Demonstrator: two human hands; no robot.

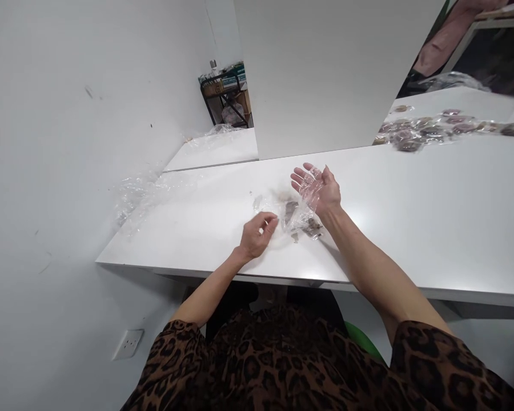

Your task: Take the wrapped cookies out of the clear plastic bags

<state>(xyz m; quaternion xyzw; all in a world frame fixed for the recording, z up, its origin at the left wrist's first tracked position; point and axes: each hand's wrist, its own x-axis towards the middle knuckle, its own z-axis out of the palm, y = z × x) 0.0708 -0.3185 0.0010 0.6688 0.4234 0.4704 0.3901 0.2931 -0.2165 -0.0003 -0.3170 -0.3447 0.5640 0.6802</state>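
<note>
My left hand point(259, 235) is closed in a pinch at the left edge of a crumpled clear plastic film point(300, 220), over the white table. My right hand point(323, 191) is turned palm up with its fingers spread, and part of the film lies across the palm and fingers. Under and inside the film are brownish items point(313, 227) whose kind I cannot make out. Small grey-brown flakes point(295, 237) lie around the film on the tabletop.
More crumpled clear film point(132, 197) lies at the table's left end by the wall. Several small wrapped pieces point(432, 130), pinkish and brown, are spread at the back right. A grey-white panel point(325, 74) stands behind the white table point(411, 228).
</note>
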